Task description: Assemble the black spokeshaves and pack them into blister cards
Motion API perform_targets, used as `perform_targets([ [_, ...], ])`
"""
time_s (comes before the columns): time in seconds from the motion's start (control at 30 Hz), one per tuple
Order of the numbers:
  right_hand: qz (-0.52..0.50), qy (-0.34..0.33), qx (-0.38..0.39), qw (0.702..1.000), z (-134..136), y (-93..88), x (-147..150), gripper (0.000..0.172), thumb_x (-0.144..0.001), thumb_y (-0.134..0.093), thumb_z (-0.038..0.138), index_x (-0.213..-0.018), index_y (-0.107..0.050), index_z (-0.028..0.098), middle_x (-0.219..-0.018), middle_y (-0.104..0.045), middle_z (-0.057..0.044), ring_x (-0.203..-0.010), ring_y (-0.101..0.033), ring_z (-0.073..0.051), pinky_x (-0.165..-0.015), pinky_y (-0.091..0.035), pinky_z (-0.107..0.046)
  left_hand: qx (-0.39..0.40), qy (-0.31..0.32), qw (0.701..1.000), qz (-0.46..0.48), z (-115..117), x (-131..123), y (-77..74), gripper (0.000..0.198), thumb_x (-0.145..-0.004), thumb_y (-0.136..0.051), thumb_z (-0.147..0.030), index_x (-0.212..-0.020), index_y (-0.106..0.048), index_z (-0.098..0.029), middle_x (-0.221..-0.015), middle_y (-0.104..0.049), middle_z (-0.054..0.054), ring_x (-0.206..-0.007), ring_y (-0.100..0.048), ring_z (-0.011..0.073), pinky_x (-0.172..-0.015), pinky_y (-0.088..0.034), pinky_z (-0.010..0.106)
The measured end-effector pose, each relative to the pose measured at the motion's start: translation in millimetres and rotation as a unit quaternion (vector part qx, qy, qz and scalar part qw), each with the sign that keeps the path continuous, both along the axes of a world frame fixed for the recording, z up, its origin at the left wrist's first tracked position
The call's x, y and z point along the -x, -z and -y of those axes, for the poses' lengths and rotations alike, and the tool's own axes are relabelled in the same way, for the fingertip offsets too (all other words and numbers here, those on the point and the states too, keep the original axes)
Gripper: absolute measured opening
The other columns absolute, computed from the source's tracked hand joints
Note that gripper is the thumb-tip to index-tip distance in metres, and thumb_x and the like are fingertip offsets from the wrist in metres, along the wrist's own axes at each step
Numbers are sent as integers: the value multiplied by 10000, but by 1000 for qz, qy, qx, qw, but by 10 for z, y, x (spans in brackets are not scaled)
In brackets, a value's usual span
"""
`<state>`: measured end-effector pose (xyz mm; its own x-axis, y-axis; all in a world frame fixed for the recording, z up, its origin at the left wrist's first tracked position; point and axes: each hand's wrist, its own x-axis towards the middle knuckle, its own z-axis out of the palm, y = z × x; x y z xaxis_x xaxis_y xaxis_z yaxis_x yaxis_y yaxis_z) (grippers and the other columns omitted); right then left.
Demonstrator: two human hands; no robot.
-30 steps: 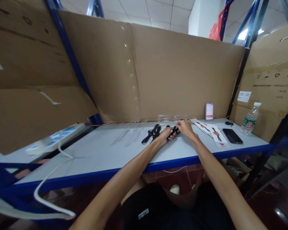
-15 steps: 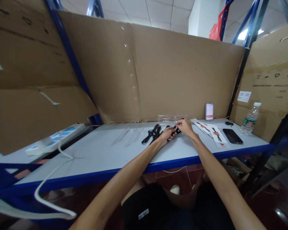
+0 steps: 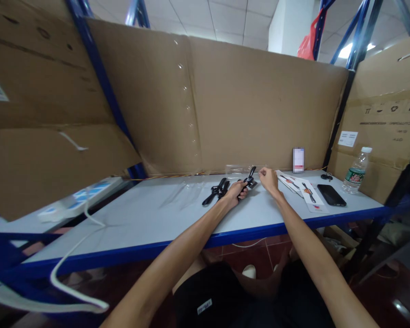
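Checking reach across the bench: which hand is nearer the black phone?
Right. The right hand is left of the phone, apart from it; the left hand, holding a black strap, is farther left.

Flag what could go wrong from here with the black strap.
1. The left hand holds the black strap by its lower end only; it could slip into the strap pile beside it and get mixed up.
2. The phone lies near the table edge; a right-arm sweep might knock it off.
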<state>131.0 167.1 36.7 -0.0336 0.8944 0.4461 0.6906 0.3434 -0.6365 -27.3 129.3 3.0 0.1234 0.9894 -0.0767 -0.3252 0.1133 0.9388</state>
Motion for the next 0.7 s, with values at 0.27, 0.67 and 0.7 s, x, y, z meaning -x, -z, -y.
perform_targets([
  [0.27,-129,-185,295,929,-46,88,-49,251,-901,-694,305,-716,-623,152,-631,-694,-34,-502,-572,-92,-473,-428,-167,-3,-16,1000,3,24,-16,-21,168,-954,-463,-122,-838,-382,-213,-551,-412,-76,-331,-302,28,-367,-101,149],
  [0.67,-205,-225,313,900,-22,89,-52,281,-981,-504,122,-708,-559,156,-643,-699,-39,-511,-575,-95,-482,-446,-174,-26,-8,998,-49,56,-74,-9,156,-964,-489,-161,-814,-453,-184,-525,-446,-57,-328,-318,31,-354,-113,151],
  [0.7,-203,-227,310,901,-21,89,-54,279,-979,-499,117,-709,-560,155,-648,-703,-42,-514,-575,-94,-480,-442,-172,-27,-7,998,-54,61,-79,-10,162,-971,-477,-162,-811,-459,-181,-521,-446,-55,-327,-318,32,-353,-112,154],
])
